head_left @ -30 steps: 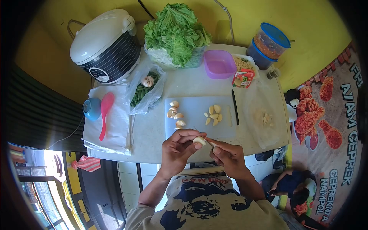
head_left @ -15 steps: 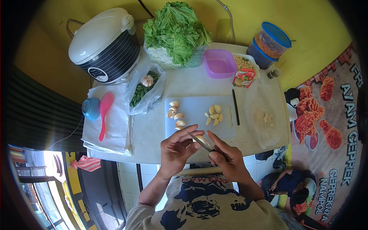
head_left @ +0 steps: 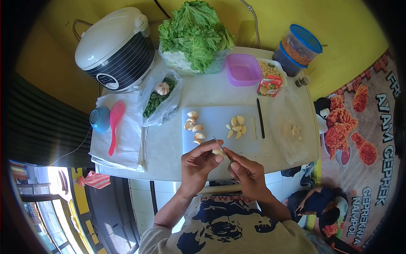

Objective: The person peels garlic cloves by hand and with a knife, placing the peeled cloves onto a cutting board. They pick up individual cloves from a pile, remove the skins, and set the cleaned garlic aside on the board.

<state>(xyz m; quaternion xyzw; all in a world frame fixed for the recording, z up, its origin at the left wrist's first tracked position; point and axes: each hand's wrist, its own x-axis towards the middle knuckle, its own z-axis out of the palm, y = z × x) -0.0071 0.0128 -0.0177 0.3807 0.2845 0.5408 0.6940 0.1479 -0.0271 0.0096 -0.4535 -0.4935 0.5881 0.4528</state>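
So the white table [head_left: 207,92] is the big thing here, with a pale cutting board [head_left: 213,116] on its near half and a thin plastic bag [head_left: 292,148] lying to the right, some scraps in it. At the board's near edge, the left hand [head_left: 195,169] has thumb and fingers in a narrow pinch, and the right hand [head_left: 248,171] is curled around a small knife [head_left: 220,146], handle mostly hidden so I can't tell the exact grip. Blade points far and left. On the board there's a bunch of pale, bare cloves [head_left: 238,127] to the right and browner, skin-on cloves [head_left: 192,120] to the left. Then the garlic clove [head_left: 217,152] itself, held in that left pinch, blade touching it or just beside it, can't tell which. My guess: super light, pretty firm, won't squash under a normal pinch, but tbh any bare patch probably gets slick and sticky, and it'd nick easily. I'd hold it by the fat sides, thumb against fingers, fingertips tucked clear of the edge.
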